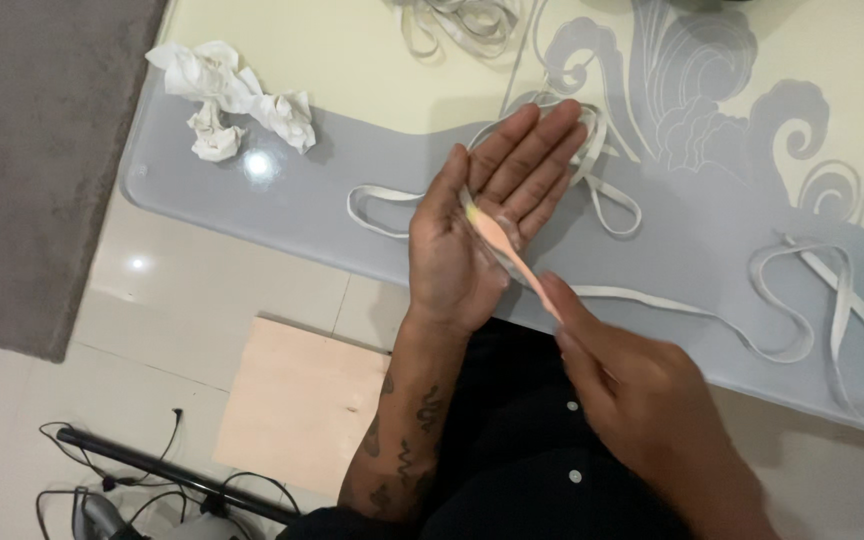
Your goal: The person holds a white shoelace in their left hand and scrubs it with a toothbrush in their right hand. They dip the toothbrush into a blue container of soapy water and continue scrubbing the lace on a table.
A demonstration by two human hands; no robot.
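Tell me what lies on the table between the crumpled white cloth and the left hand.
In the head view, only bare grey glass table lies between the crumpled white cloth and left hand.

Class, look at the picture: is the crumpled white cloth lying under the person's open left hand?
No: the crumpled white cloth lies apart at the table's far left, away from the left hand.

Your left hand (492,215) lies open above the table (352,60); strap (802,330) loops to its right, crumpled cloth (227,95) left, board (302,400) on floor below.
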